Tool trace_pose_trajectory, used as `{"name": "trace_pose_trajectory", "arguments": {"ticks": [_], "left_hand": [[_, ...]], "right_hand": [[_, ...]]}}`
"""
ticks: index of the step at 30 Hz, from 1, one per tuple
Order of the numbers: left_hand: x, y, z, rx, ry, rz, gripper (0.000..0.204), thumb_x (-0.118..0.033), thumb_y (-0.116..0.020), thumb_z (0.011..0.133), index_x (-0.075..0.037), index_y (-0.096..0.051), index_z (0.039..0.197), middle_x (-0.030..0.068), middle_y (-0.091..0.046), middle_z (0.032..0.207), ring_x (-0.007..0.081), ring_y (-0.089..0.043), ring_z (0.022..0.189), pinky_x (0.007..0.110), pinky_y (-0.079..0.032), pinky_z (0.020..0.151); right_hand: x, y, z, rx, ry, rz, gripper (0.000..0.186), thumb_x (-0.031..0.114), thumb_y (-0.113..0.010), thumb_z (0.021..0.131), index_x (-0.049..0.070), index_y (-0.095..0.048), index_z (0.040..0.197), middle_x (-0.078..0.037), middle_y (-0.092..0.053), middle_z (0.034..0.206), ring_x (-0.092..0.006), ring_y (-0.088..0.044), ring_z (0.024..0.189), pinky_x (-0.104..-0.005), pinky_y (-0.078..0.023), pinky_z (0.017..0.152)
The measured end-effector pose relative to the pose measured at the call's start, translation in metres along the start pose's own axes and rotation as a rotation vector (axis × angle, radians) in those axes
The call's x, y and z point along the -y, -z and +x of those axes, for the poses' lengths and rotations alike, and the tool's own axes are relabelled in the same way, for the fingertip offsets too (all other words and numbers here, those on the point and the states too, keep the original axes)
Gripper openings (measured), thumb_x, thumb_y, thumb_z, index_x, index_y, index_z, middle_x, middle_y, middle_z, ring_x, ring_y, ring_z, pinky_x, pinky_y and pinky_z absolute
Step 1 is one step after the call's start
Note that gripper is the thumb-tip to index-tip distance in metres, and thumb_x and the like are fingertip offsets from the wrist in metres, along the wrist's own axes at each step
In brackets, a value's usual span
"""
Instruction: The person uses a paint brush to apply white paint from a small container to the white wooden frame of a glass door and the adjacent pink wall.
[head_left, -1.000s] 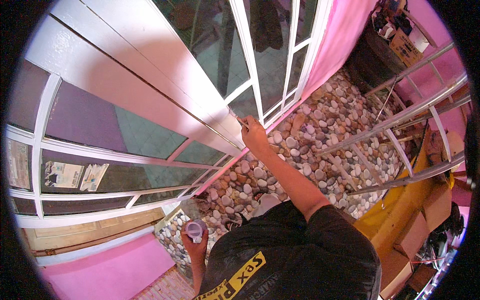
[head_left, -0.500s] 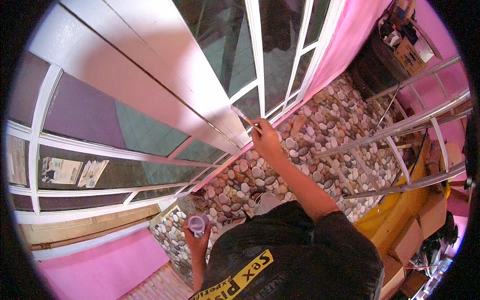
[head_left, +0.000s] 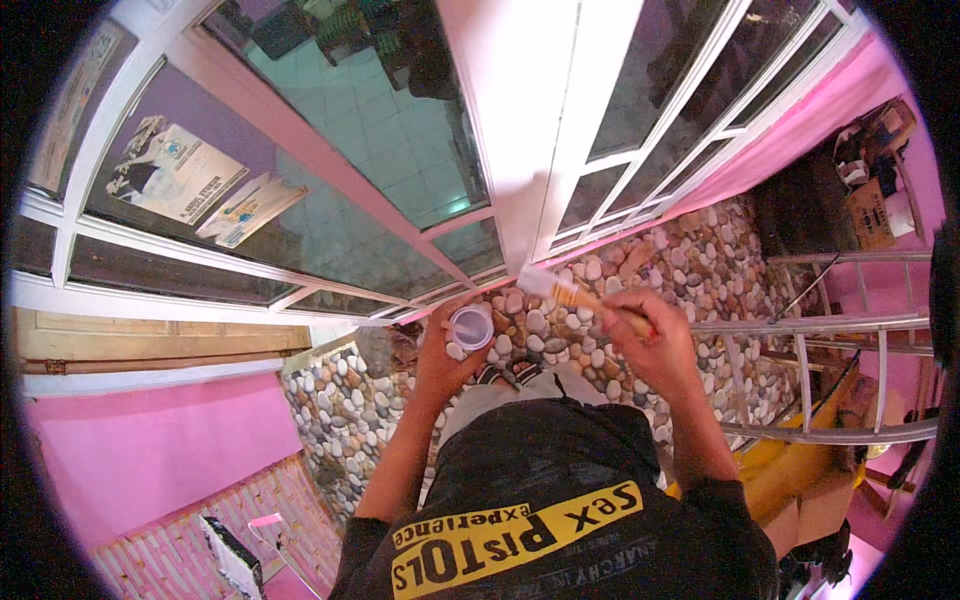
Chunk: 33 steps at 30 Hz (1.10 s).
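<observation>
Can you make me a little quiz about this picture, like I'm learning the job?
1. Pick one. The right hand's grip holds:
A) a hammer
B) a paintbrush
C) a spoon

2. True or false: the metal ladder is on the right side of the picture.

3. Fill in the blank: the left hand's grip holds a small, round, open-topped ____.

Key: 1. B. 2. True. 3. cup.
</observation>
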<state>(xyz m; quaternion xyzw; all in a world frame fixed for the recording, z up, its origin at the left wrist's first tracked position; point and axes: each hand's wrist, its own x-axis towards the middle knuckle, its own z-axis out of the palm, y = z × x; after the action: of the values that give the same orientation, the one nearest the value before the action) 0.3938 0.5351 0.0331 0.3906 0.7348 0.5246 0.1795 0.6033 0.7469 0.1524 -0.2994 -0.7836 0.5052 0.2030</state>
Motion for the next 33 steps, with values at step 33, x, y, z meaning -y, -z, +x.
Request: {"name": "trace_pose_trajectory", "arguments": {"ticks": [33], "left_hand": [[0.005,-0.074,0.044,-0.114,-0.105,0.225,0.075,-0.015,-0.087,0.069,-0.005,-0.051,0.134,0.0201,-0.055,0.134,0.0416,-0.053,0.125,0.048,-0.043,0.106]], "right_hand": [[-0.018,-0.040,0.072,0.480,0.416,-0.746,0.016,0.018,-0.065,0.091,0.003,-0.061,0.096,-0.018,-0.068,0.098,-0.0376,-0.069,0.082,-0.0483,-0.055,0.069]]}}
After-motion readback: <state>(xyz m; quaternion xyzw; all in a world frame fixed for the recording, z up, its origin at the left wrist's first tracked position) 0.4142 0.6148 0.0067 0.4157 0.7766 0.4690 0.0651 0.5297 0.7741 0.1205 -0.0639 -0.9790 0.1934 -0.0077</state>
